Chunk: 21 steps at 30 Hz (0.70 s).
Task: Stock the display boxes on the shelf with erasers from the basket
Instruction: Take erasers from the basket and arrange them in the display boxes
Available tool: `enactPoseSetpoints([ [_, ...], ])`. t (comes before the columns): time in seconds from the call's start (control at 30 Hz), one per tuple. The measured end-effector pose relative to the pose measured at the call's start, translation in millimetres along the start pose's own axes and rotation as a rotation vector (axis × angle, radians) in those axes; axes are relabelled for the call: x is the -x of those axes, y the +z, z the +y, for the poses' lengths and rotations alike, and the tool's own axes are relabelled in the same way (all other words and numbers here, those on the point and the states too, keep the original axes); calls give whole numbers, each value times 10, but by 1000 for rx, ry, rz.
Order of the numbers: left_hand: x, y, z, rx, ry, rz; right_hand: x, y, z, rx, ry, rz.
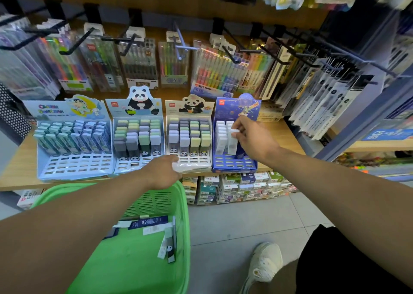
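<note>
Over the blue display box (pixel 234 146), right hand (pixel 252 137) pinching a white eraser (pixel 233 135), left hand (pixel 163 173) gripping blurred white erasers (pixel 177 166), basket (pixel 143 249) partly arm-hidden.

Right hand (pixel 254 137): pinches a white rectangular eraser (pixel 232 142) upright over the dark-blue cardboard display box (pixel 234 165).
Left hand (pixel 164 170): grips a pale eraser (pixel 178 166) before the panda boxes.
Green plastic basket (pixel 134 260): on the floor below, loose erasers inside.
</note>
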State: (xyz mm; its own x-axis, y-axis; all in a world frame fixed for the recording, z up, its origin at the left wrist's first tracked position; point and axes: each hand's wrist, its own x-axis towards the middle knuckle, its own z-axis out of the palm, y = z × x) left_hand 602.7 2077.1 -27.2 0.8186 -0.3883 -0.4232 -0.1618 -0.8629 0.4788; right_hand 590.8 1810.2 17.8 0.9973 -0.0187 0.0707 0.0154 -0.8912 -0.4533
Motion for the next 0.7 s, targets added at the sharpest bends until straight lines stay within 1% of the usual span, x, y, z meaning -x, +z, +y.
enactPoseSetpoints([
  [0.13, -44, 93, -152, -141, -19, -154, -2, 19, 76, 34, 51, 2],
  [0.2, -61, 125, -191, -180, -28, -188, -9, 32, 101, 33, 69, -12],
  [0.33, -87, 148, -193, -189, -29, -179, -9, 53, 107, 19, 71, -61],
  [0.53, -93, 145, -192, -218, -29, -196, -52, 88, 102, 69, 53, -151],
  [0.7, -87, 150, -197, -230, -30, -204, -150, 118, 140, 194, 68, -66],
])
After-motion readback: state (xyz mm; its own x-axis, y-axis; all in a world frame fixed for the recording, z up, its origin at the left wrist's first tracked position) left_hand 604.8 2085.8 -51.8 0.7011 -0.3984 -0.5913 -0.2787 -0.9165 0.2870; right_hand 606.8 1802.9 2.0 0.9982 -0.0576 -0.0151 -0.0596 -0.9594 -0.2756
